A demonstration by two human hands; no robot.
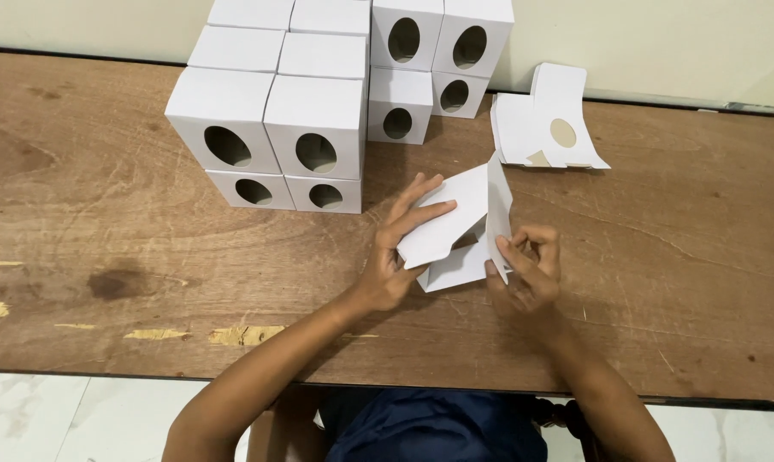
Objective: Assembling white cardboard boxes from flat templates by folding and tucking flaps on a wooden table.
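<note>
A: What is seen nearest the camera?

B: Dark blue clothing is seen at the bottom edge, with pale floor tiles to the left of it. Two bare forearms are stretched from there over the near edge of a worn wooden table, on which scratches and chipped yellowish patches are visible.

A: And around the hands?

B: Bare wood is seen on both sides of them. Nothing is placed between the hands and the camera except the forearms themselves.

A: What is held?

B: A half-folded white cardboard box blank is held just above the middle of the table. The left hand is pressed against its left panel, the fingers spread and laid flat on the card, the thumb hidden beneath. The right hand is closed on the blank's right edge, a flap being pinched between thumb and curled fingers.

A: What lies farther back?

B: A flat, unfolded white blank with an oval cut-out is laid behind and to the right, well apart from the hands. To the left, a stack of finished white boxes, each with an oval window in its front, is set in two tiers. A second, smaller group of boxes is stacked behind it, against the pale wall.
</note>
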